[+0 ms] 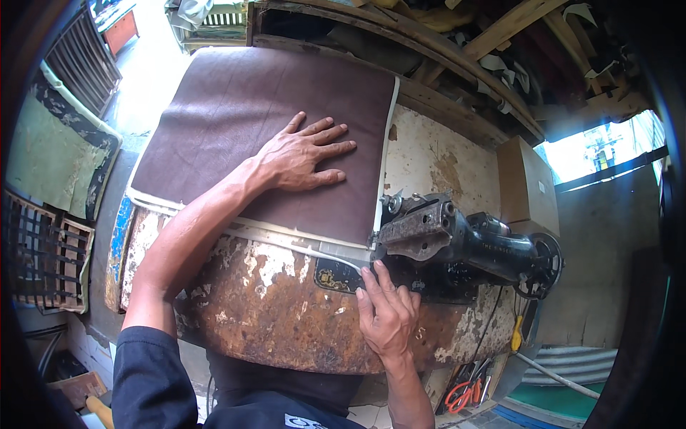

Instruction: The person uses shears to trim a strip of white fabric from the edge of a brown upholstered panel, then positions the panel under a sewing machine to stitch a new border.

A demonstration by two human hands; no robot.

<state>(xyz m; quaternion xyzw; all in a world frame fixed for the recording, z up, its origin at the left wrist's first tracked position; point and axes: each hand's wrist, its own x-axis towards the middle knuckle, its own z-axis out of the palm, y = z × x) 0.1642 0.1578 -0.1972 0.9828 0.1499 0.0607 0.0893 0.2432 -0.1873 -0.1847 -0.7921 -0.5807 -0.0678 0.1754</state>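
Observation:
My left hand (304, 154) lies flat with spread fingers on a brown leather-like panel (221, 100), which has cream piping along its edges. A loose white piping strip (300, 248) runs from the panel's lower edge to my right hand (386, 311), whose curled fingertips grip its end beside the black bed of an old sewing machine (486, 247). The panel's lower right corner lies at the machine's needle end, where the needle is hidden. The machine sits on a rusty, paint-flaked table (243, 307).
A cardboard box (522, 186) stands behind the machine. Wooden shelving (464, 71) holds scraps at the back. Slatted frames (50, 257) and a padded panel (57, 150) are at the left. Orange-handled tools (463, 393) hang low right, near a yellow-handled tool (517, 330).

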